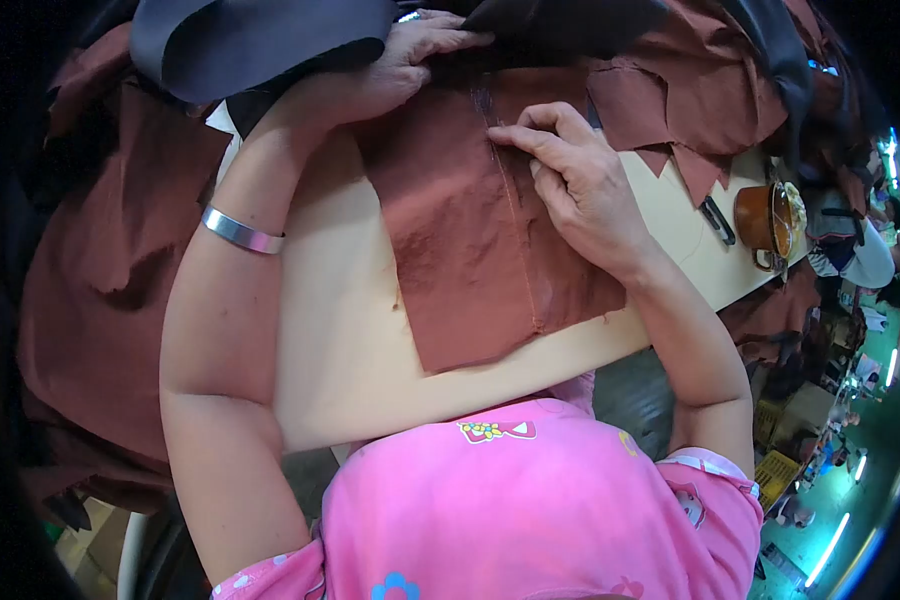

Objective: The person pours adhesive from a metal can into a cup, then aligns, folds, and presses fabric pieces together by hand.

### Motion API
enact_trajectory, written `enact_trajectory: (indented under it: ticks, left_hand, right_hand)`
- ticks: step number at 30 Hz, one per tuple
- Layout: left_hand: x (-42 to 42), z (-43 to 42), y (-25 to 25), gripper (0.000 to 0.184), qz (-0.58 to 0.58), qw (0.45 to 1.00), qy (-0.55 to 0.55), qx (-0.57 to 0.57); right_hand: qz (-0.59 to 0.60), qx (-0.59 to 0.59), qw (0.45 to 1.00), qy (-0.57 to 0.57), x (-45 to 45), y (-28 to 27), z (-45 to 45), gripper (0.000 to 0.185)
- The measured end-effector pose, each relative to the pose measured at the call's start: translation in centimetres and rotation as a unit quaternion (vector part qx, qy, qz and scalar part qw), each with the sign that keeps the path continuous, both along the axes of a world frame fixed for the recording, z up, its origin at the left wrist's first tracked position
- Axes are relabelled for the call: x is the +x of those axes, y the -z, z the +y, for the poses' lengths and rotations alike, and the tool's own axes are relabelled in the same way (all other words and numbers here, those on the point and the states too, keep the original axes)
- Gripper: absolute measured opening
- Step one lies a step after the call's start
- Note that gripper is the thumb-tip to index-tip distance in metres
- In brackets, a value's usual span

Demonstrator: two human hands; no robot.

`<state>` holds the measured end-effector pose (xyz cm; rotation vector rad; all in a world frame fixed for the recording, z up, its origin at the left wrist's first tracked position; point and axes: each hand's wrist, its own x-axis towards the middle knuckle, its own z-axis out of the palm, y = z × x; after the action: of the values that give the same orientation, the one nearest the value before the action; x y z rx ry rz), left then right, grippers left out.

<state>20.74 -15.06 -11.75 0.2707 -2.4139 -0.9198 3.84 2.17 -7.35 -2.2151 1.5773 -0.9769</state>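
A reddish-brown leather piece [450, 240] lies on the pale tabletop, with a light seam line running down its length. My left hand [415, 55] rests at the piece's far edge, beside a dark leather piece [260, 45], its fingers stretched out to the right. On the right of the seam, my right hand [575, 170] has its thumb and index finger pressed together near the seam's upper part. Whatever that pinch holds is too small to make out. A silver bracelet [240, 231] is on my left forearm.
More brown leather hangs at the left [120, 250] and lies in a heap at the far right [690, 90]. A black-handled tool [717, 221] and an amber-brown cup [765, 217] stand near the table's right end. Yellow crates [775, 475] are on the floor beyond.
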Motion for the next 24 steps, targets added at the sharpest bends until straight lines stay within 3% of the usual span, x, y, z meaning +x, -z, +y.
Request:
enact_trajectory:
  ticks: [3,6,9,10,13,14,17,19,20,21,23,24]
  left_hand:
    - [1.1,1.8,-4.4,0.046,-0.09,0.992,-0.049,-0.069]
    - [1.0,0.7,-3.3,0.063,-0.103,0.994,-0.002,-0.028]
    - [0.4,-0.4,-1.3,0.06,-0.064,0.996,-0.005,-0.055]
    - [0.3,-1.3,-1.2,0.048,-0.039,0.993,0.019,-0.106]
    - [-0.7,-3.9,1.6,0.067,0.113,0.982,0.122,-0.09]
    - [-0.7,-3.0,0.7,0.088,0.089,0.988,0.085,-0.095]
    - [-0.5,-3.4,0.8,0.066,0.085,0.987,0.115,-0.071]
    - [0.6,0.0,-2.1,0.055,-0.034,0.993,0.018,-0.113]
    - [0.7,-1.0,-1.2,0.053,-0.014,0.995,0.051,-0.082]
    - [0.7,-2.1,-0.2,0.064,0.006,0.995,0.085,-0.05]
    - [1.1,-1.4,-0.5,0.06,-0.033,0.992,0.016,-0.121]
    - [0.9,-1.2,-1.1,0.058,-0.043,0.995,0.017,-0.092]
  right_hand:
    - [0.057,-0.016,0.998,-0.02,0.1,-0.2,1.1,0.035]
    - [0.05,0.0,0.997,-0.053,0.2,-0.7,3.9,0.04]
    - [0.078,-0.011,0.993,-0.086,0.2,-0.5,6.6,0.038]
    - [0.097,-0.022,0.99,-0.098,0.2,-0.4,7.3,0.037]
    - [0.132,-0.051,0.982,-0.122,0.3,-0.3,9.3,0.035]
    - [0.147,-0.063,0.979,-0.124,0.4,-0.3,9.8,0.033]
    - [0.17,-0.118,0.97,-0.125,0.8,0.6,11.0,0.023]
    - [0.165,-0.119,0.97,-0.13,0.8,0.5,11.7,0.02]
    - [0.141,-0.04,0.98,-0.137,0.4,-0.9,11.7,0.017]
    - [0.112,-0.019,0.988,-0.101,-0.6,-2.1,11.8,0.019]
    - [0.067,0.013,0.997,-0.022,-4.1,-4.8,11.9,0.021]
    - [0.075,-0.025,0.992,0.1,-6.4,-6.4,11.8,0.024]
